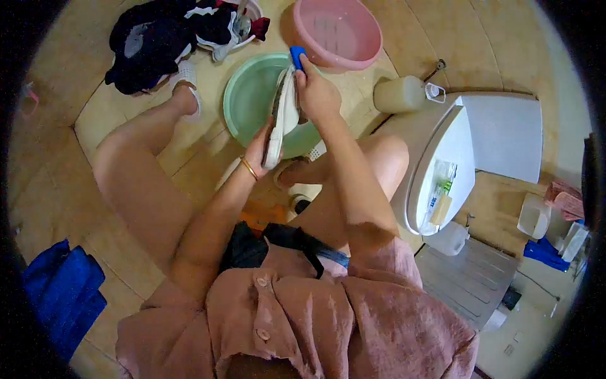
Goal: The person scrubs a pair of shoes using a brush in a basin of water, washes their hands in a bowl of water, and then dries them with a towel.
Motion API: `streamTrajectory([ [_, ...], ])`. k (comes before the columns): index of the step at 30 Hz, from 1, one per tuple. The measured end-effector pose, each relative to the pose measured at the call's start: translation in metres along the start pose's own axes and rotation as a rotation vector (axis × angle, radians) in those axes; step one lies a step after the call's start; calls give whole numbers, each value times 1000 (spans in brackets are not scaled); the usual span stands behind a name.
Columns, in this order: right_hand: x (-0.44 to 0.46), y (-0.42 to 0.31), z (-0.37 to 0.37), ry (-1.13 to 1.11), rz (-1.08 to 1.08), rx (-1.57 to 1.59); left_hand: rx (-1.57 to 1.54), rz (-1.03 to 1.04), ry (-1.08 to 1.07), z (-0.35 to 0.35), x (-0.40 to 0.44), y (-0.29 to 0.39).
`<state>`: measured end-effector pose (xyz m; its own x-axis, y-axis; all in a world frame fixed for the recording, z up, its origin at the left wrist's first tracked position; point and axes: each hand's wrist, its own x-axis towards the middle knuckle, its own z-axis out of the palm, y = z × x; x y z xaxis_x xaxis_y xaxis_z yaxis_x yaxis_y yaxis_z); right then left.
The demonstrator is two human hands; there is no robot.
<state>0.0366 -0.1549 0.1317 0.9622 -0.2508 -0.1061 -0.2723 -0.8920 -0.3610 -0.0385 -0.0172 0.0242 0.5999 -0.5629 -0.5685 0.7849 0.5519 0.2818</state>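
Over the green basin (243, 104), which has water in it, a white shoe (276, 126) is held up on edge, its toe and heel pointing up and down. My left hand (257, 146) is wrapped round the lower part of the shoe, with a gold bangle on the wrist. My right hand (315, 95) is closed on a blue-handled brush (297, 57) at the upper part of the shoe. The brush's bristles are hidden behind the fingers and shoe.
A pink basin (338, 33) stands beyond the green one. Dark clothes (148, 47) lie at the upper left. A yellowish jug (399, 95) and a white lidded machine (442, 158) are at the right. Blue cloth (66, 297) lies lower left.
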Motion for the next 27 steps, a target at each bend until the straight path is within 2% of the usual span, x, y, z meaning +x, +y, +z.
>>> streamTrajectory([
  [3,-37,-18,-12,-34,-117,52,-53,-12,-96,-18,14,21],
  [4,-59,-25,-9,-114,-164,-10,-16,6,-20,-12,11,35],
  [5,-87,-23,7,-39,-280,-49,-193,3,231,21,11,44],
  [7,-105,-23,11,-3,-248,-24,-155,15,193,21,10,42],
  [9,-73,-14,13,53,-170,56,-20,9,53,-12,12,17],
  [10,-49,-14,7,-3,-75,-1,-35,-25,-17,-11,6,10],
  [11,-26,-8,5,71,-75,16,-14,-71,10,-11,7,5],
  [13,4,-3,1,81,-43,15,-74,-65,-154,-19,11,1],
  [15,-21,-13,-2,49,-130,131,-20,75,-12,1,2,20],
  [16,-43,-16,6,77,-188,103,-139,-40,-214,-35,18,28],
  [17,-72,-19,14,34,-271,9,-100,61,15,-36,31,32],
  [19,-107,-25,27,117,-297,74,-193,78,203,33,-5,57],
  [20,-99,-26,22,49,-207,120,-178,68,195,16,13,41],
  [21,-84,-26,14,-19,-103,173,-157,44,27,-6,18,23],
  [23,-35,-20,13,71,-103,56,-180,-57,-481,-62,34,3],
  [24,-15,-18,11,38,-51,30,-87,-54,-263,-47,20,-1],
  [25,4,-8,9,19,-27,49,-82,-54,-270,-42,16,-3],
  [27,30,9,8,36,-177,78,-293,-97,-455,-42,13,9],
])
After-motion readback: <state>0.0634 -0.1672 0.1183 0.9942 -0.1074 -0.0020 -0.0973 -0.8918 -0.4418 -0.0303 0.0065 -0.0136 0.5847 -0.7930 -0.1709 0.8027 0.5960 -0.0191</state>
